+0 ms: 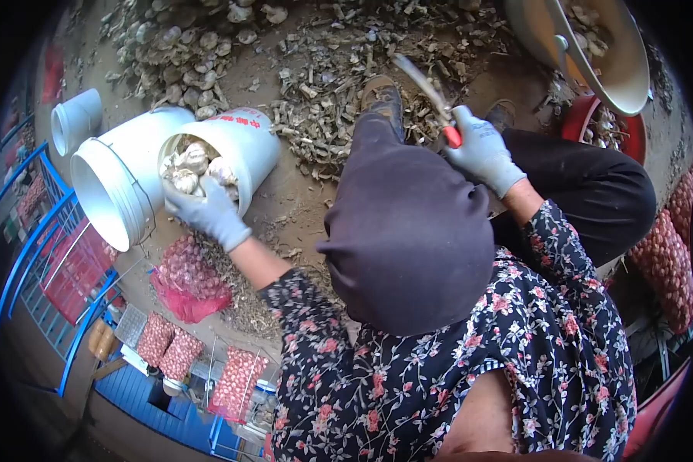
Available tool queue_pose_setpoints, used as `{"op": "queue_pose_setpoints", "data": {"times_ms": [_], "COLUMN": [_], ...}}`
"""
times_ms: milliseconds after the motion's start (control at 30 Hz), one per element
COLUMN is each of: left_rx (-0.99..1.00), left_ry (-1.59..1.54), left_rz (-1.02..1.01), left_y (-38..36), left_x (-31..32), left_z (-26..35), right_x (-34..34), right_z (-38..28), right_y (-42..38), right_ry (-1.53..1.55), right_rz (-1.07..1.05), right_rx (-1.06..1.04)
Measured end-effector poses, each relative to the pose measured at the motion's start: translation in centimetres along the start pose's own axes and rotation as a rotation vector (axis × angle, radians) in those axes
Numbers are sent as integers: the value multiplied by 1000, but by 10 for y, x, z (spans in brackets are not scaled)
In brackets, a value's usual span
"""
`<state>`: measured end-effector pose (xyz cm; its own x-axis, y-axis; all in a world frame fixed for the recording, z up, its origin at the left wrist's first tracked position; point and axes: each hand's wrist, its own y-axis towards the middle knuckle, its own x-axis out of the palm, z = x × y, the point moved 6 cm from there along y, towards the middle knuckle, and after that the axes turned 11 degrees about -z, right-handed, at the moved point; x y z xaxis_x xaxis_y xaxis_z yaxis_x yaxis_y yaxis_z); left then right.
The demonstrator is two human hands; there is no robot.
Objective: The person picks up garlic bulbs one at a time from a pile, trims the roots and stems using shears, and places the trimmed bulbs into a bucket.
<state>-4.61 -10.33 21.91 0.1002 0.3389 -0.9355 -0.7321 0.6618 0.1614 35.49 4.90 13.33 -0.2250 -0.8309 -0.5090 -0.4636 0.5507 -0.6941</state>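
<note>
My left hand [208, 215], in a pale glove, is at the mouth of a tilted white bucket [258, 150] with red lettering. Its fingers look spread and are against or just beside the garlic bulbs [195, 158] inside; the fingertips are partly hidden. Farther right, my right hand [481, 150], also gloved, is closed round a red-handled tool [431, 91], whose long metal part points up and left. The tool is over a litter of cut garlic stems [316, 100], beside a shoe. No bulb shows at the tool.
Two more white buckets [104, 196] [77, 122] lie at the left. Behind them is a garlic pile [185, 61]. A large pale tub [631, 69] and a red basin [639, 135] are at the upper right. Filled net bags [189, 269] [666, 266] and blue railings [23, 231] stand around.
</note>
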Motion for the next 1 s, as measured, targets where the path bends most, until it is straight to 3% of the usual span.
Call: {"op": "queue_pose_setpoints", "data": {"times_ms": [33, 67, 133, 167, 233, 300, 367, 433, 467, 533, 567, 667, 733, 767, 833, 967, 1000], "left_rx": [-6, 3, 227, 240, 392, 245, -16, 56, 60, -190, -134, -41, 313, 320, 326, 186, 338], "left_ry": [492, 480, 614, 605, -14, -361, -371, -102, -118, 69, 72, 124, 9, 7, -555, -637, -542], "left_rz": [-80, -73, 22, 17, 113, -174, -586, -421, -430, -634, -608, -662, -827, -832, -1071, -1175, -1114], "left_y": [3, 1, 7, 17, 35, 58, 90, 122, 127, 127, 134, 135, 118, 105, 59, 4, 2], "left_x": [1, -4, -6, 5, 10, 77, 172, 280, 289, 309, 323, 314, 306, 295, 265, 206, 200], "left_z": [-7, -12, 6, 10, 54, 110, 131, 115, 128, 144, 139, 133, 145, 145, 168, 193, 195], "right_x": [4, 8, 8, 6, 7, 11, 10, 9, 6, 6, 7, 9, 3, 4, 2, -1, -2], "right_z": [-1, -2, -9, -9, -6, -4, -3, -3, -5, -1, -1, -1, -3, -1, -4, -7, -11], "right_y": [0, 0, -1, 0, 0, 1, 2, 0, 0, 0, 1, 7, 12, 14, 19, 9, 15], "right_ry": [-7, -18, -25, -4, 85, 102, 119, 159, 141, 152, 164, 244, 296, 300, 220, 198, 169], "right_rz": [-30, -35, -47, -85, -50, -76, -79, -98, -88, -90, -107, -113, -62, -57, 11, -49, -29], "right_rx": [-11, -18, -17, 31, 35, 91, 116, 140, 143, 178, 192, 196, 146, 153, 44, 32, -16]}}
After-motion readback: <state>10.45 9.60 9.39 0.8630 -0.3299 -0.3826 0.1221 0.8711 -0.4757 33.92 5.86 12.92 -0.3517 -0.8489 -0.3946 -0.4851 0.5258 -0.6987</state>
